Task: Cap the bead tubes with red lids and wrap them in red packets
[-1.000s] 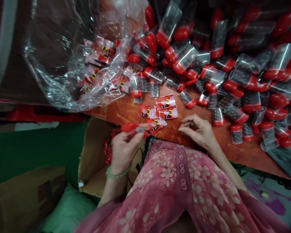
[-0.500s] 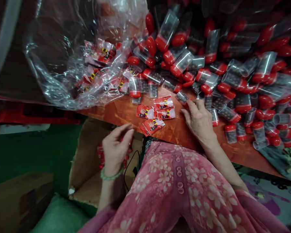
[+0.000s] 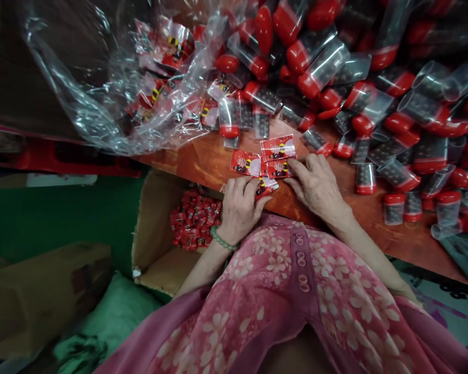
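Note:
Several small red printed cards (image 3: 278,147) with a yellow-and-black bee picture lie grouped on the reddish-brown tabletop (image 3: 195,162). My left hand (image 3: 239,208), wearing a green bead bracelet, is at the table's front edge. Its fingers and thumb close on the lowest card (image 3: 265,187), partly covering it. From the other side, my right hand (image 3: 317,187) has its thumb and forefinger closed at the right edge of another card (image 3: 276,169). Just beyond the right hand lies a clear tube with a red cap and dark beads (image 3: 316,141).
A large heap of red-capped clear tubes (image 3: 323,67) covers the back and right of the table. Clear plastic sheeting (image 3: 101,114) at the left lies over more red cards. Below the edge, an open cardboard box (image 3: 156,234) holds many small red pieces (image 3: 195,221).
My left hand has moved up and right from above the box onto the lowest card. My right hand has shifted from beside a tube to the cards' right edge. The view has moved slightly.

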### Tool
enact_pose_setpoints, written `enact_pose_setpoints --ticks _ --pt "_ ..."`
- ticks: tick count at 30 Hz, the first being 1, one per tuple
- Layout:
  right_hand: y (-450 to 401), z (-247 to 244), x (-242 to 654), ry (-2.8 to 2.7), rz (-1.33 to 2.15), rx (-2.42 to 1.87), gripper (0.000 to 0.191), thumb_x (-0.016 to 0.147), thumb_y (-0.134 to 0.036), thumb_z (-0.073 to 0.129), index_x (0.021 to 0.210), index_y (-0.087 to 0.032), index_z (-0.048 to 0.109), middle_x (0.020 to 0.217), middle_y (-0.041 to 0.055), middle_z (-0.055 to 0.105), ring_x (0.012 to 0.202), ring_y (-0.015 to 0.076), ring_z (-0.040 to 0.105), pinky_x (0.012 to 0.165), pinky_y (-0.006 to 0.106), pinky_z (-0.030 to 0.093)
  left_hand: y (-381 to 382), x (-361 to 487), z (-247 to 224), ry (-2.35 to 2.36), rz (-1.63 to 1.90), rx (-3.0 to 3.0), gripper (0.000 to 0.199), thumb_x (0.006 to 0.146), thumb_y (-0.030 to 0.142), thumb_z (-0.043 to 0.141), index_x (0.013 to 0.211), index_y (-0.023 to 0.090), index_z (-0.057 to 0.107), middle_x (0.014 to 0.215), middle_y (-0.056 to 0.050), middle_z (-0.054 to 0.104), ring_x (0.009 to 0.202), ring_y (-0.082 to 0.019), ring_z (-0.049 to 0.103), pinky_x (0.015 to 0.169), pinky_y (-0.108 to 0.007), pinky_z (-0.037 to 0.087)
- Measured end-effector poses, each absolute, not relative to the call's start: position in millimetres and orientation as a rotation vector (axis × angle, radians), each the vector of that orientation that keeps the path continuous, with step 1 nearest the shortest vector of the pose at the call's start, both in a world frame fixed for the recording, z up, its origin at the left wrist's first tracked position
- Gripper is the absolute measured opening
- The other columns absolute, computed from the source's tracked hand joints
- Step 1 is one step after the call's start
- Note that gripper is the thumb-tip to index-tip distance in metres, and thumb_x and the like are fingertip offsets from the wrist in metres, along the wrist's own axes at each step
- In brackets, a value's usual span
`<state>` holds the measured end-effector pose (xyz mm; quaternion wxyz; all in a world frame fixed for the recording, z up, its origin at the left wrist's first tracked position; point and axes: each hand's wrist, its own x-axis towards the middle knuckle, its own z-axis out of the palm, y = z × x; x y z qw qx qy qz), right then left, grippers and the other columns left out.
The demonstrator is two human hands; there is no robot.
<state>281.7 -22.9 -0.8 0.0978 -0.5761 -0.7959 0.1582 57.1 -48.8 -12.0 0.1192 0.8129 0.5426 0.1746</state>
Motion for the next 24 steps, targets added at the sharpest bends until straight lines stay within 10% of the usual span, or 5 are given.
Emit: enact_pose_setpoints --ticks 17,24 --pt "-5.9 16.9 313.5 -2.085 0.244 -1.903 0.032 0.102 -0.032 0.054 0.13 -0.02 0.065 0.122 0.0161 0.063 0.113 0.0344 0.056 0.1 0.056 0.05 -36.4 53.1 -19.7 1.467 0.667 2.565 0.019 0.098 0.032 0.063 0.102 0.021 0.078 0.097 -0.01 0.077 0.088 -0.023 0.063 0.076 -0.036 0.046" --pt "5.4 -1.3 317.9 -2.108 0.193 -1.978 0.04 0.102 -0.034 0.052 0.135 -0.013 0.059 0.115 0.0195 0.066 0.112 0.0382 0.056 0.098 0.061 0.05 -19.6 79.3 -0.9 1.309 0.682 2.608 0.029 0.1 0.033 0.06 0.121 0.018 0.073 0.116 -0.013 0.075 0.109 -0.027 0.063 0.096 -0.041 0.047"
